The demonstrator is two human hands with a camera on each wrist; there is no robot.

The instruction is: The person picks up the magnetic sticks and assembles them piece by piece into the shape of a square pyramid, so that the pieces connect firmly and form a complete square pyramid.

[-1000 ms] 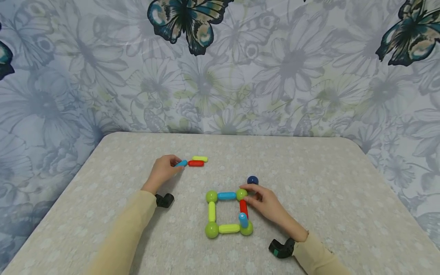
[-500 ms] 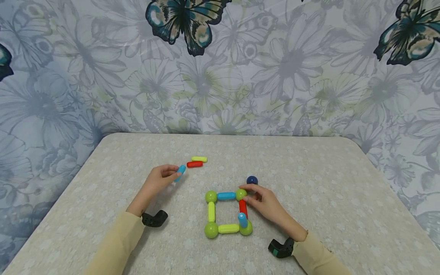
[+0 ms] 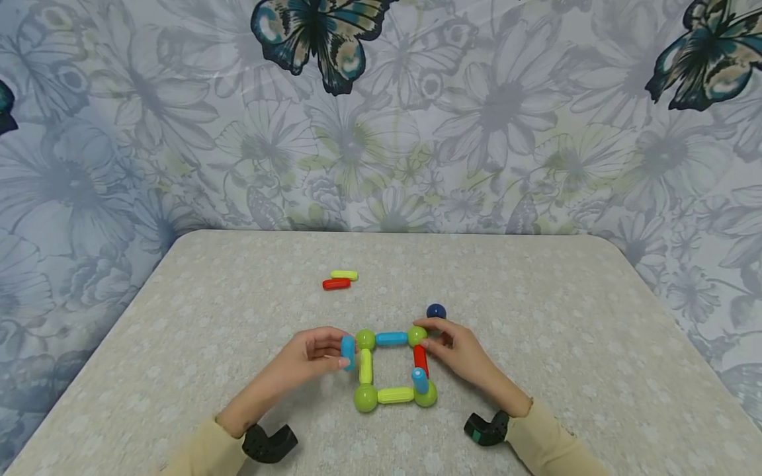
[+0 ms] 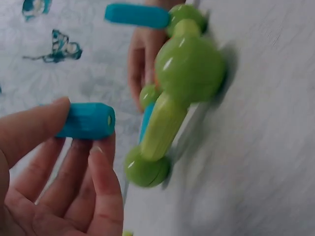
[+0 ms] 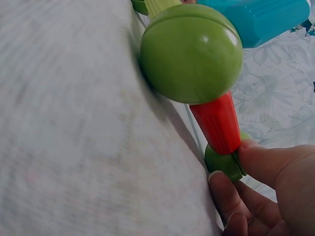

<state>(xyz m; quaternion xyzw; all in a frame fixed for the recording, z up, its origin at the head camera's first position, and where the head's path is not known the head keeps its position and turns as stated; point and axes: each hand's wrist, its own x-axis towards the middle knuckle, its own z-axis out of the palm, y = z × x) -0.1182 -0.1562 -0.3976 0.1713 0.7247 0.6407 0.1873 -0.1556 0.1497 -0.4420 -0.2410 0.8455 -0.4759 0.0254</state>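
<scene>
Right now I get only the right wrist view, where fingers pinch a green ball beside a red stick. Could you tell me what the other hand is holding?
Observer: The left hand holds a blue stick between its thumb and fingers.

Visitor: Oh! Is that stick joined to the ball-and-stick frame yet?

Observer: No, the left wrist view shows a gap between it and the frame.

Visitor: And are any spare pieces lying about?

Observer: Yes, the head view shows a loose red stick and a yellow-green stick side by side, farther from the person than the frame.
</scene>
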